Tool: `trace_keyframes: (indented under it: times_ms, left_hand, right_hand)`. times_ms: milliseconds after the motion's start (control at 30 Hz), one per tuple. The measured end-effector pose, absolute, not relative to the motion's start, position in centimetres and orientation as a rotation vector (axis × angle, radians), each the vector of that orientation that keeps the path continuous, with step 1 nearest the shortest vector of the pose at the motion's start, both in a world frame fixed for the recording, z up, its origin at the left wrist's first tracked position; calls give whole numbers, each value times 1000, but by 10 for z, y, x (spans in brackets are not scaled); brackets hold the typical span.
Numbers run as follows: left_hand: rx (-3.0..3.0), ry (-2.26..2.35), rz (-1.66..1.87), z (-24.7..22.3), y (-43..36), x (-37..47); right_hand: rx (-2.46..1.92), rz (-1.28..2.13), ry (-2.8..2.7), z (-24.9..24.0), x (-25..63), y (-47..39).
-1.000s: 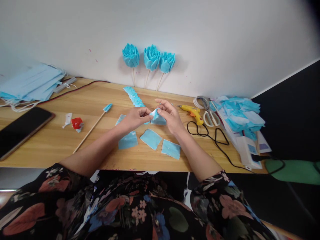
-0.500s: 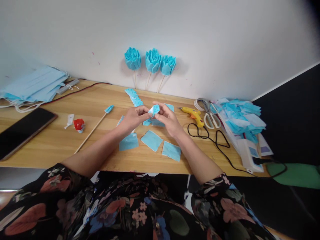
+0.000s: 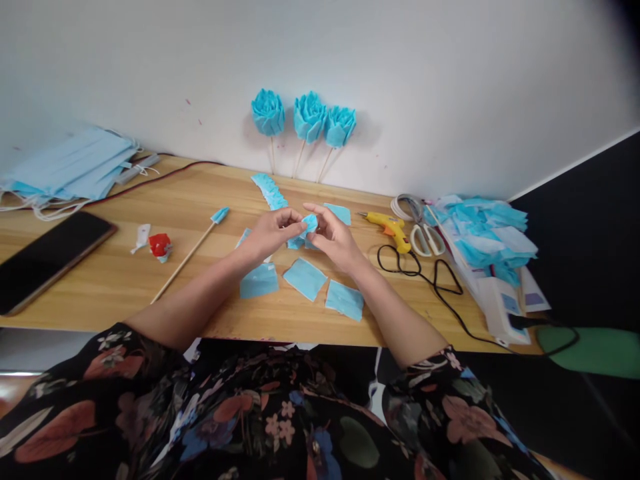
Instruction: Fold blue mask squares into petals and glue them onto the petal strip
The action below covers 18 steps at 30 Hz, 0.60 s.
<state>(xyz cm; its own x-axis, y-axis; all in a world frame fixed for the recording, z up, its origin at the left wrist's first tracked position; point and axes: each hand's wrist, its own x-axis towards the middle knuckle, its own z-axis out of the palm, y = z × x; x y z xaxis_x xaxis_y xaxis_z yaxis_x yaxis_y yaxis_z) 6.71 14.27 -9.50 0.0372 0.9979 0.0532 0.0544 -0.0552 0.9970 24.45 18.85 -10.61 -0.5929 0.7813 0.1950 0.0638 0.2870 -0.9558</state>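
Observation:
Between both hands is a small folded piece of blue mask fabric, raised over the table. My left hand pinches its left side with thumb and forefinger. On the other side, my right hand grips it, fingertips bent around the edge. Flat blue fabric pieces lie under and in front of the hands, among them a square and a rectangle. A crimped blue strip lies behind my left hand. To the left rests a wooden stick with a blue bud-like tip.
Three blue fabric flowers on sticks lean on the wall. At right are a yellow glue gun with a black cord, scissors, a fabric heap and a power strip. Left: masks, phone, red wrapper.
The fabric piece has turned in my fingers: its white side showed before, and now mostly blue faces up. The whole view has shifted slightly. Both hands keep their hold.

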Motion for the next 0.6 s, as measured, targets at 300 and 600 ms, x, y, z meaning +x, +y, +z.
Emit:
trace_keyframes:
  times_ms: [300,600]
  left_hand:
    - [1151,1113,1191,-102,147,64]
    - [1202,1146,1218,-99,144,67]
  right_hand:
    - [-758,1347,-1906,-104,246,189]
    - [-736,1446,-1811,-104,246,190]
